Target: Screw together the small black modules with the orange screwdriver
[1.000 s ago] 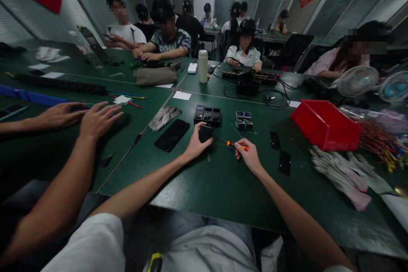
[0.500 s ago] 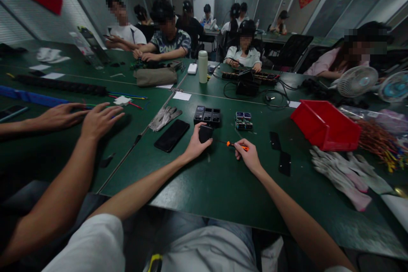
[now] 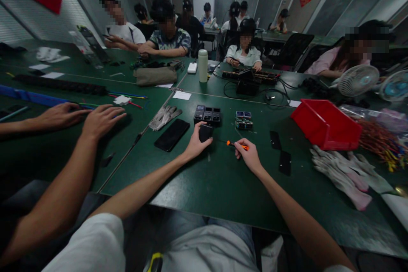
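Observation:
In the head view, my left hand (image 3: 196, 143) grips a small black box-shaped case (image 3: 205, 133) between thumb and fingers, just above the table. My right hand (image 3: 247, 153) is closed round an orange and black screwdriver (image 3: 245, 147); its thin shaft points left toward the case. Whether the tip touches the case I cannot tell. Right behind my left hand stands a black holder with several compartments (image 3: 207, 115). Beyond my right hand lie small stacked electronic modules (image 3: 243, 120). Two flat black plates (image 3: 284, 162) rest to the right.
A black phone (image 3: 172, 135) and grey gloves (image 3: 165, 117) lie left of my hands. At right are a red bin (image 3: 325, 124), more gloves (image 3: 342, 176) and bundled wires (image 3: 376, 136). A co-worker's hands (image 3: 103, 121) rest at far left. A pale green bottle (image 3: 202, 66) stands behind.
My hands, the case and the screwdriver show almost no movement. At left, the co-worker's hands have shifted slightly; across the table, another person's hands have drawn up and back.

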A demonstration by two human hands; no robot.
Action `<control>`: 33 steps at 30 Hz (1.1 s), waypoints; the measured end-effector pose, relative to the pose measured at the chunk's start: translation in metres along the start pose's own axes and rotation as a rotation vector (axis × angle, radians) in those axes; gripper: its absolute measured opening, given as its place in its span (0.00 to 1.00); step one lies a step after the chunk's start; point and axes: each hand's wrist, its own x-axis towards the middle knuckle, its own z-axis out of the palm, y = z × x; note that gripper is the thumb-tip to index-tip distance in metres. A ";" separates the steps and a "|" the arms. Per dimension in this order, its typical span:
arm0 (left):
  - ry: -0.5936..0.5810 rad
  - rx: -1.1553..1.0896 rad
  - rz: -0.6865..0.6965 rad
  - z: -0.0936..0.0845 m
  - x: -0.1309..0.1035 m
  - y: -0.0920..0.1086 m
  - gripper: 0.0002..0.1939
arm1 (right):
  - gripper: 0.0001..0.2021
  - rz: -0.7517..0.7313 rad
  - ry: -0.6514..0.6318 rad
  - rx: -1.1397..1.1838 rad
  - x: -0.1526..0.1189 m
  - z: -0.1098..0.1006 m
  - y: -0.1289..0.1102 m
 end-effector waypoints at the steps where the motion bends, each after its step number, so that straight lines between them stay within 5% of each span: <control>1: 0.004 0.001 0.003 0.000 0.000 0.000 0.30 | 0.14 0.002 0.002 0.001 0.000 0.000 0.000; 33: -0.005 0.017 0.012 -0.002 0.001 0.001 0.29 | 0.16 0.000 0.003 -0.023 -0.001 0.001 -0.005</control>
